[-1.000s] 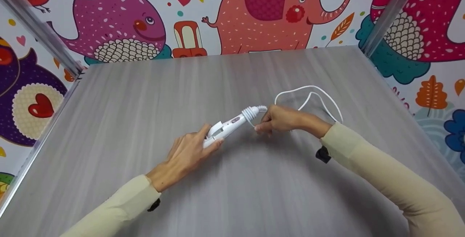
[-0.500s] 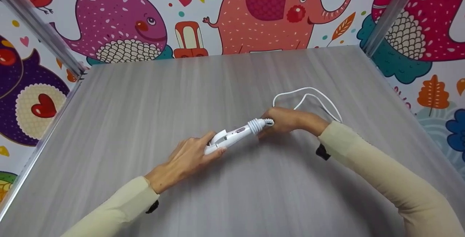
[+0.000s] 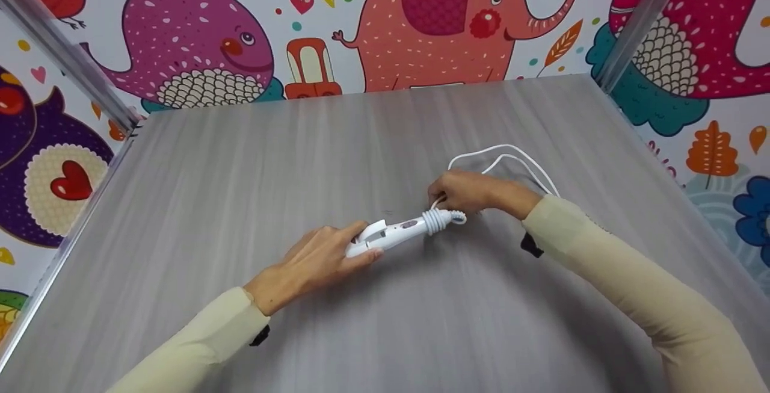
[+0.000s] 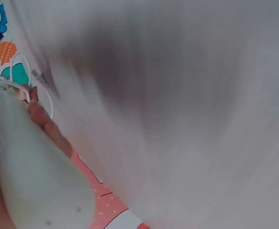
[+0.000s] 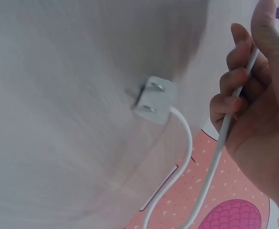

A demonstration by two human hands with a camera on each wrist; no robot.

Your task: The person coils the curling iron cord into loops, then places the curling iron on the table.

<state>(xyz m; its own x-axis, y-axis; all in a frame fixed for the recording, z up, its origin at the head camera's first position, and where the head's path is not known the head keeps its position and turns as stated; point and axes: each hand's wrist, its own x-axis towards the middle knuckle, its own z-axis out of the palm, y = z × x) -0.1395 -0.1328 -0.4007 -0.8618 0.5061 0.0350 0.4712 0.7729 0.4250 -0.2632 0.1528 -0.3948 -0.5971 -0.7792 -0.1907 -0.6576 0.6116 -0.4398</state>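
A white hair-styling iron (image 3: 404,233) with a small dark button lies slanted above the table in the head view. My left hand (image 3: 316,257) grips its lower-left end, thumb on the near side, covering that end. Cord coils (image 3: 435,222) wrap round the other end. My right hand (image 3: 464,192), just beyond the coils, holds the white cord (image 5: 216,160) in curled fingers, as the right wrist view shows. The cord's two-pin plug (image 5: 156,99) appears there near the table surface, apart from the hand. In the left wrist view, the iron's pale body (image 4: 41,167) fills the lower left.
Past the right wrist, loose cord loops (image 3: 508,147) spread over the grey wood-grain table (image 3: 271,158). Walls with cartoon animals, such as an elephant (image 3: 439,38), stand at the back and sides. Metal posts (image 3: 646,23) mark the corners.
My right hand has carried the cord under the iron's end and up to its far side. The iron has shifted slightly right and towards me, still in the left hand.
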